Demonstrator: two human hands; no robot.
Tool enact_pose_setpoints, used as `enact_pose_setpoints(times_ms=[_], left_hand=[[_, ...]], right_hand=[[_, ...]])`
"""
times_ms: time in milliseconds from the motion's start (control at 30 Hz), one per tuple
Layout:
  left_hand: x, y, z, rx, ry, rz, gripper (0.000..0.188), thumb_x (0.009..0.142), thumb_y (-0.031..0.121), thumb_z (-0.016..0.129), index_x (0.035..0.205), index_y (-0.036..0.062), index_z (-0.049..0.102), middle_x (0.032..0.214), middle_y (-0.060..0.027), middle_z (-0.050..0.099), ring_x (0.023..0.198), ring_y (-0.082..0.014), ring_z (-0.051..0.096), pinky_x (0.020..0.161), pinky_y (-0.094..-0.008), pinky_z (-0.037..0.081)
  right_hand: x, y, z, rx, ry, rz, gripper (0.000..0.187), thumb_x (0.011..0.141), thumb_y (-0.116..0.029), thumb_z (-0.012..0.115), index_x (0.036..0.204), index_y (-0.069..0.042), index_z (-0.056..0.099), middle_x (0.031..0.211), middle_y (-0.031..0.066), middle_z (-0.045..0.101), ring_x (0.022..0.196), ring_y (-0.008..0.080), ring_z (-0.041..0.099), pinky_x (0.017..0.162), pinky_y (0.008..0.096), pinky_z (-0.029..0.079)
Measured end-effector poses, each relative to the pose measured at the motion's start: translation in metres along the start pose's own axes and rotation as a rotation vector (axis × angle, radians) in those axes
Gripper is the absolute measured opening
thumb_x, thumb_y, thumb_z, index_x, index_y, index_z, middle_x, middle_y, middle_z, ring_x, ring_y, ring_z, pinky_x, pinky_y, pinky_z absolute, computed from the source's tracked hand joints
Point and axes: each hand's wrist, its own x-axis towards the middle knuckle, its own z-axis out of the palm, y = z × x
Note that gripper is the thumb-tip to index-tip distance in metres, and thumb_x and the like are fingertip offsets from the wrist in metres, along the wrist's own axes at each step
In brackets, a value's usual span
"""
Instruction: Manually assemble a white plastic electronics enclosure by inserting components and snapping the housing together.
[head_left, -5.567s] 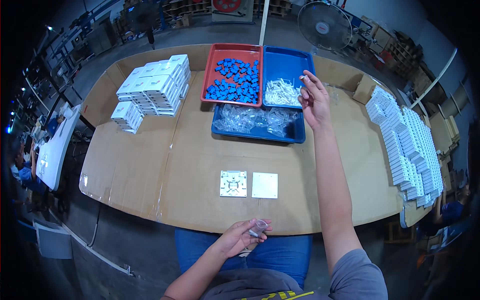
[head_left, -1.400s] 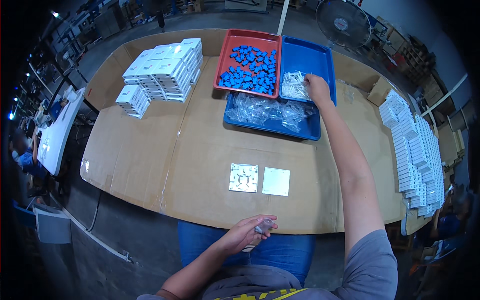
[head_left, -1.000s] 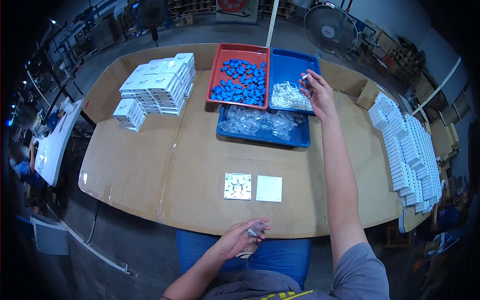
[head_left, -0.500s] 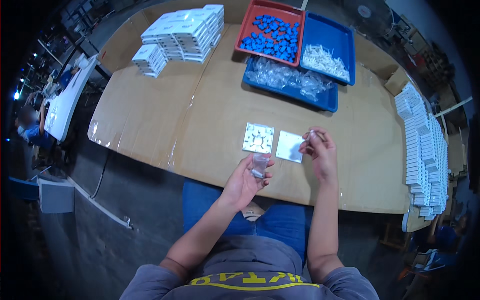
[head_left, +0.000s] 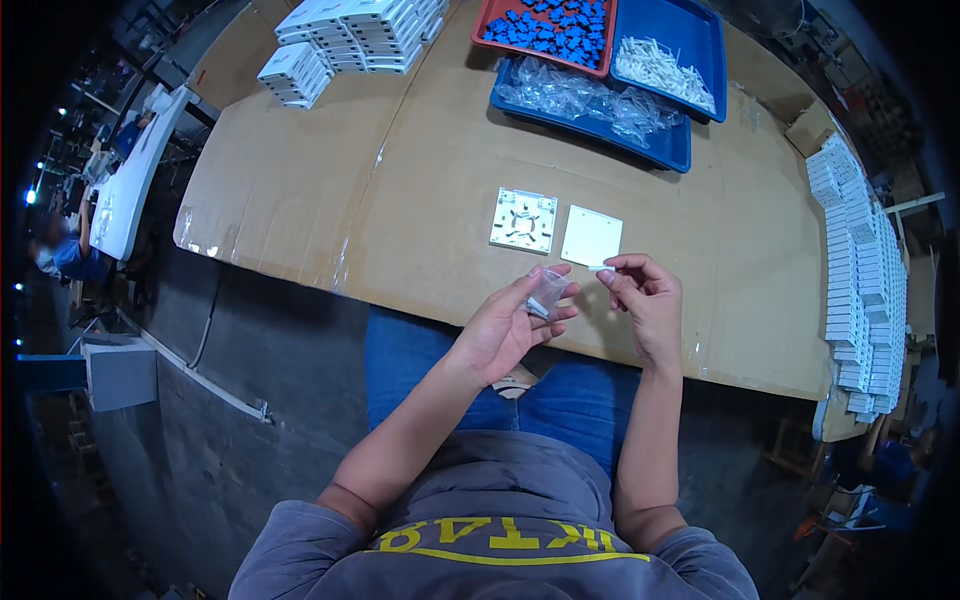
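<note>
In my left hand (head_left: 497, 330), palm up over the table's front edge, is a small clear plastic bag (head_left: 550, 290) held by the fingers. A few small pale pieces show inside it. My right hand (head_left: 648, 305) pinches a thin white stick-like piece (head_left: 601, 268) between thumb and fingertips, just right of the bag and apart from it. Beyond the hands lies a square white plastic housing (head_left: 523, 220) with dark curved slots. Beside it on the right is a plain white square cover (head_left: 592, 234).
At the back stand a red tray (head_left: 484, 35) of blue plastic parts, a blue tray (head_left: 628, 88) of thin white pieces and a lower blue tray (head_left: 652, 152) of clear bags. White box stacks (head_left: 355, 35) rise back left; more white stacked units (head_left: 860, 280) line the right edge.
The view has shifted, so the table things sit higher. My left hand, with the bag, has come closer to my right hand. The white piece in my right fingers now shows more plainly.
</note>
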Motion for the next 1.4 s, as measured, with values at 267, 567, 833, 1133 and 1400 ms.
enact_pose_setpoints(times_ms=[267, 567, 833, 1133, 1400], left_hand=[[-0.004, -0.002, -0.005, 0.085, 0.003, -0.050, 0.051, 0.112, 0.043, 0.046, 0.143, 0.0035, 0.055, 0.126, -0.0126, 0.070, 0.108, -0.0205, 0.070, 0.093, -0.0353, 0.055], [-0.009, 0.002, 0.000, 0.188, 0.016, -0.086, 0.046, 0.112, 0.039, 0.050, 0.133, -0.0004, 0.061, 0.121, -0.0109, 0.072, 0.110, -0.0191, 0.071, 0.091, -0.0330, 0.055], [-0.009, -0.002, -0.004, 0.143, 0.026, -0.054, 0.045, 0.111, 0.040, 0.051, 0.129, -0.0005, 0.062, 0.116, -0.0127, 0.072, 0.109, -0.0228, 0.072, 0.091, -0.0331, 0.058], [-0.006, -0.004, -0.004, 0.095, 0.007, -0.044, 0.042, 0.112, 0.036, 0.049, 0.128, 0.0002, 0.062, 0.117, -0.0123, 0.071, 0.110, -0.0230, 0.071, 0.095, -0.0355, 0.057], [-0.003, -0.003, -0.006, 0.072, -0.012, -0.041, 0.040, 0.113, 0.035, 0.049, 0.128, 0.0006, 0.062, 0.119, -0.0116, 0.070, 0.110, -0.0229, 0.070, 0.096, -0.0356, 0.056]], right_hand=[[0.001, -0.015, 0.015, -0.133, -0.123, -0.021, 0.012, 0.091, -0.003, 0.079, 0.102, 0.001, 0.078, 0.082, -0.0019, 0.070, 0.066, 0.0018, 0.054, 0.058, 0.0201, 0.041], [0.023, -0.051, 0.016, -0.500, -0.546, -0.174, 0.012, 0.089, -0.002, 0.076, 0.100, -0.001, 0.078, 0.108, 0.0054, 0.074, 0.082, 0.0085, 0.065, 0.068, 0.0249, 0.048], [0.030, -0.037, 0.013, -0.387, -0.806, -0.046, 0.019, 0.101, -0.007, 0.065, 0.112, 0.002, 0.076, 0.129, 0.0110, 0.070, 0.113, 0.0192, 0.068, 0.096, 0.0340, 0.055], [0.024, -0.022, 0.018, -0.332, -0.774, 0.039, 0.036, 0.110, -0.027, 0.057, 0.118, 0.004, 0.073, 0.123, 0.0094, 0.071, 0.106, 0.0161, 0.066, 0.093, 0.0311, 0.053], [0.027, -0.025, 0.018, -0.317, -0.788, 0.091, 0.038, 0.111, -0.028, 0.054, 0.118, 0.005, 0.072, 0.120, 0.0093, 0.072, 0.101, 0.0155, 0.067, 0.089, 0.0305, 0.055]])
